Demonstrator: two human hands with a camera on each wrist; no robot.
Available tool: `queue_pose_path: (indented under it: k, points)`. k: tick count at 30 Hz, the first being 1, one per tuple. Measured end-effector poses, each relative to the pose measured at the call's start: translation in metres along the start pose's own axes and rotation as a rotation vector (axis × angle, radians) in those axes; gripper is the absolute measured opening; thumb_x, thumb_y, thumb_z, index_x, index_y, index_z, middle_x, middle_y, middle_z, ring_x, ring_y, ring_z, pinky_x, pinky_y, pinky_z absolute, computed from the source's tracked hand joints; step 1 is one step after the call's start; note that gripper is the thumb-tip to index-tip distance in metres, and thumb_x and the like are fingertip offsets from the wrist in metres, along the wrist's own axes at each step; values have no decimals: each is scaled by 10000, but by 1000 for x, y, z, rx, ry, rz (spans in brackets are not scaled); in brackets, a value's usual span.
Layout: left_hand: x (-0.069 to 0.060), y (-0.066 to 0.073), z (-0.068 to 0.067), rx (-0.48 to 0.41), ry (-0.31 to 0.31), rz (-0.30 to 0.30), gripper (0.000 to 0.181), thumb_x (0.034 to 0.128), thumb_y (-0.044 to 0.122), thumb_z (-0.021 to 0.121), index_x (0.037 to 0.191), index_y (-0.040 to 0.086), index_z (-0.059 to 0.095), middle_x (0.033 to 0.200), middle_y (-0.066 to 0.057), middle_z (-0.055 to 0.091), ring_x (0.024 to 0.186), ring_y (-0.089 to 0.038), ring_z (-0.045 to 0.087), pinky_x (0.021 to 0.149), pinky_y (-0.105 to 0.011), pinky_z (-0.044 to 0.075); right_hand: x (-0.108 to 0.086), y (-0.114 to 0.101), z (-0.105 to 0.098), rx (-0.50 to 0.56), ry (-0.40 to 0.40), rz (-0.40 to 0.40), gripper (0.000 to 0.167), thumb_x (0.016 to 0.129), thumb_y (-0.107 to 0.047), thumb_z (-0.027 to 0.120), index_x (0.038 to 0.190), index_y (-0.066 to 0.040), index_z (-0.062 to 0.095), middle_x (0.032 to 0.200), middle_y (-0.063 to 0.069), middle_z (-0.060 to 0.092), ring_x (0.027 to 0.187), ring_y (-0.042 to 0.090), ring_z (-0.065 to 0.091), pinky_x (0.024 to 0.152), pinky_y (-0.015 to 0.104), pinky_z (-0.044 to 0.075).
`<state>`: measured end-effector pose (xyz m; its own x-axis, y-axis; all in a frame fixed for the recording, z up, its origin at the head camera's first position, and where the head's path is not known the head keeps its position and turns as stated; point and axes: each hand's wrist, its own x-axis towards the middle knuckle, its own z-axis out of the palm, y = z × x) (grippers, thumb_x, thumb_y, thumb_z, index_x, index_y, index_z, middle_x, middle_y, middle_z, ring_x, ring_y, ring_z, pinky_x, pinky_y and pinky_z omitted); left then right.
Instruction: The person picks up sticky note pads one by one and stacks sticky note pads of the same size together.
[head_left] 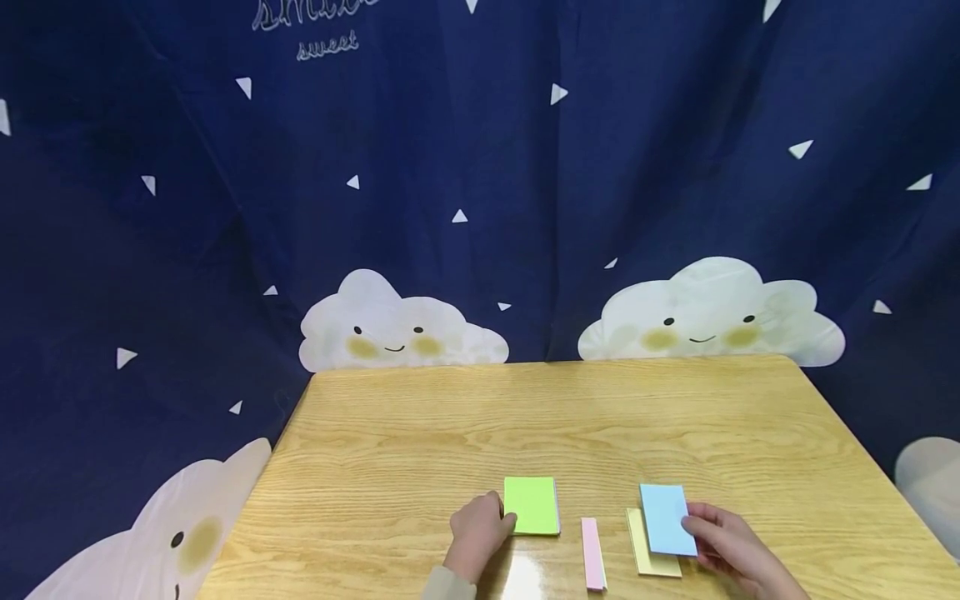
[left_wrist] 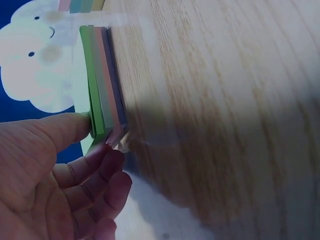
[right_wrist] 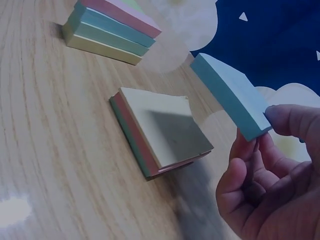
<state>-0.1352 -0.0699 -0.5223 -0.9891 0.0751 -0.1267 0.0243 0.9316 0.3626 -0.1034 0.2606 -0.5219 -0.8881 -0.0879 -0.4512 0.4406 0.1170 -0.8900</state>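
In the head view my left hand [head_left: 480, 529] is at the left edge of a stack of square sticky notes with a lime-green top [head_left: 530, 506]. The left wrist view shows its thumb and fingertips pinching a corner of this layered stack [left_wrist: 104, 82], which lies on the table. My right hand [head_left: 723, 542] holds a light blue sticky-note pad [head_left: 666, 518] by its edge, between thumb and fingers. That pad is tilted in the right wrist view, above and apart from a pile with a pale yellow top [right_wrist: 165, 127] and pink and green layers.
Between the hands a narrow stack with a pink top [head_left: 593, 554] lies on the wooden table [head_left: 420, 425]. Blue and yellow layers [right_wrist: 100, 49] show beneath its pink in the right wrist view. A dark blue curtain [head_left: 480, 133] with clouds hangs behind the table.
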Motion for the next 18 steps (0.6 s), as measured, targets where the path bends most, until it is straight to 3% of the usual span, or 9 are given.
queue_pose_path:
  k: [6,18]
  points:
    - [-1,0,0,1,-2,5,209,792,266,588,682,122,484,598,43,455,522,-118,425,503,-350,377,0,6,3,-8,-31,-11,515,862,-144,528,1171,215,327,757,5,565,642,105,524,550,220,458]
    - [0,-2,0,-26,-20,9,197,799,266,583,701,114,506,616,54,476,536,-107,432,520,-341,379,3,10,13,-75,18,55,483,854,-132,536,1158,194,349,761,25,560,671,137,533,574,255,468]
